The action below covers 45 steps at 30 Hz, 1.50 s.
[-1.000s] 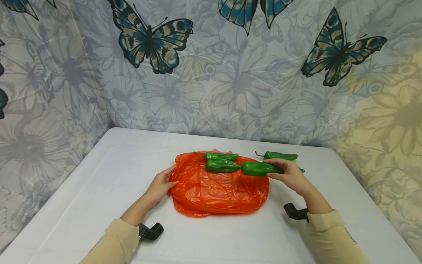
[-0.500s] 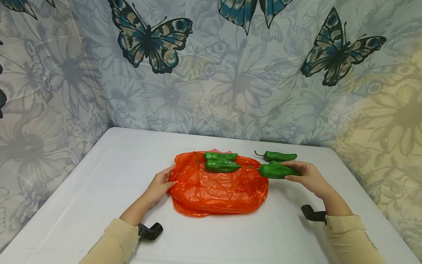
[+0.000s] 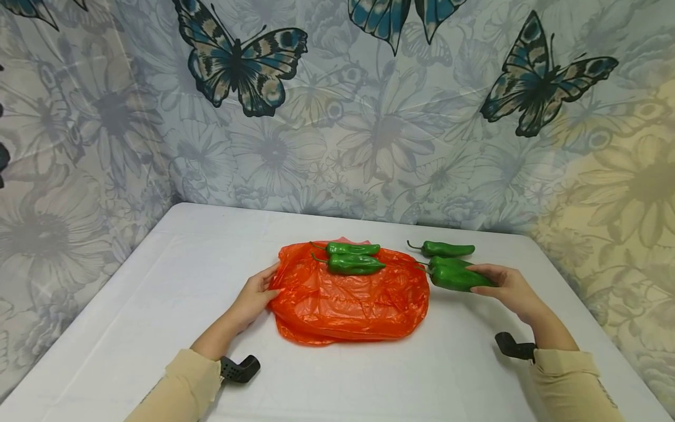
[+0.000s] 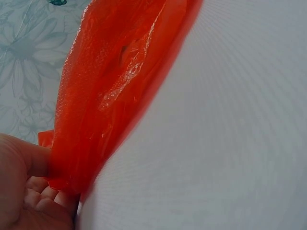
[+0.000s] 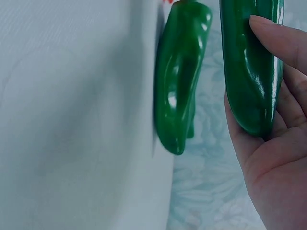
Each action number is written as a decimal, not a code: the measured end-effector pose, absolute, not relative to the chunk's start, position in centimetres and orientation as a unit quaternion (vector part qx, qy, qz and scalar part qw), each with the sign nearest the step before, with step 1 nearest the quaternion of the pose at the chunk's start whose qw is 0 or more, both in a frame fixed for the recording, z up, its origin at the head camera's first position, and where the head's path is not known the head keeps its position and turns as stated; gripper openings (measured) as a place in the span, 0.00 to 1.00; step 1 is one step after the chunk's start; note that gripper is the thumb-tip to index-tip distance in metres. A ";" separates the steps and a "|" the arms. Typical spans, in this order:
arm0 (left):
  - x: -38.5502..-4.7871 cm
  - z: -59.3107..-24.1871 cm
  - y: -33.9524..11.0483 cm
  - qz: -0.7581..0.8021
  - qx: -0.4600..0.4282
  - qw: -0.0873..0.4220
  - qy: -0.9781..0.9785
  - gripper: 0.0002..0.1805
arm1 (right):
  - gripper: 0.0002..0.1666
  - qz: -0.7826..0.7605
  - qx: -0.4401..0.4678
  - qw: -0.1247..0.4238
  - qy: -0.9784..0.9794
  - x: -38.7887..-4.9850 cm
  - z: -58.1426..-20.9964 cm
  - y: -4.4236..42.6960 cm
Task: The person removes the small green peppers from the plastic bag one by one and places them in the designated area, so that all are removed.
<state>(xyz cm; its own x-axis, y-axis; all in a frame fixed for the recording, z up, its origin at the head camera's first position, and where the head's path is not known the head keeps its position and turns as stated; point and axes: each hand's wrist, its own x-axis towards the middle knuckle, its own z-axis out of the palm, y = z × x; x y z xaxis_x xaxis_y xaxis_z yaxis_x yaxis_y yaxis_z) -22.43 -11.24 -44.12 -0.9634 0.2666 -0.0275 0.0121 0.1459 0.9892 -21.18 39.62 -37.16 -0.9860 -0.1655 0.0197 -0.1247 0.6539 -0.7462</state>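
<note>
The red plastic bag point(image 3: 348, 308) lies flattened mid-table, and my left hand point(image 3: 252, 302) pinches its left edge. In the left wrist view the bag point(image 4: 105, 91) runs up from between thumb and fingers. My right hand point(image 3: 511, 291) holds a green pepper point(image 3: 453, 279) by its tip end, just right of the bag, its stem toward the bag. The right wrist view shows this pepper point(image 5: 249, 72) between thumb and fingers, apart from another pepper point(image 5: 182, 79) on the table. Two green peppers, a rear one point(image 3: 353, 249) and a nearer one point(image 3: 355, 265), lie side by side on the bag.
Behind the held pepper, a further green pepper point(image 3: 448, 249) lies at the back right of the white table point(image 3: 132, 305); one more between them is mostly hidden. Patterned butterfly cloth point(image 3: 369, 135) hangs behind the table. A black wrist device point(image 3: 239, 369) sits on each forearm.
My right hand has carried the held pepper rightward and slightly toward me, from over the bag to beside it. The left hand keeps its grip on the bag's edge.
</note>
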 end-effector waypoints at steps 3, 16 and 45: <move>-22.4 -44.1 -11.3 0.649 0.091 0.099 0.749 0.35 | 0.33 -0.407 -0.076 0.029 0.910 -21.2 -37.3 39.9; -22.4 -44.1 -11.2 0.649 0.089 0.101 0.749 0.35 | 0.27 -0.395 -0.071 0.044 0.915 -21.0 -38.0 41.3; -22.4 -44.0 -11.2 0.645 0.082 0.101 0.753 0.35 | 0.33 -0.368 -0.068 0.080 0.924 -21.8 -39.2 41.5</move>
